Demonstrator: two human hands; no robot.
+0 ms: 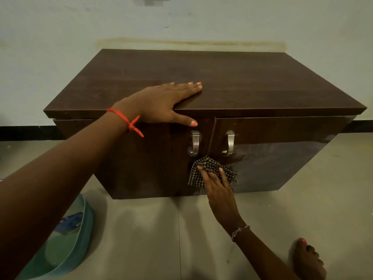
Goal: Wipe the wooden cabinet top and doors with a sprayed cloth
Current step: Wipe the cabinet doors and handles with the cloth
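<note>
So I'm on the doors part right now. My right hand (219,185) has its fingers laid out straight, pressing the checked cloth (205,165) flat against the cabinet front. It sits right over the seam where the left door (149,164) meets the right door (282,154), just below the two metal handles (195,143). I'm not gripping the cloth, just pushing it into the wood. My left hand (161,104) lies flat and relaxed on the cabinet top (252,77) near the front edge, thumb hanging over the lip, holding nothing (basically a brace). The right door looks glossy with smeary patches, so I'd guess it needs more wiping; I can't tell if the top is done. Next I reckon I'll sweep the cloth sideways across that door with steady pressure, going round the handles so it doesn't snag.
</note>
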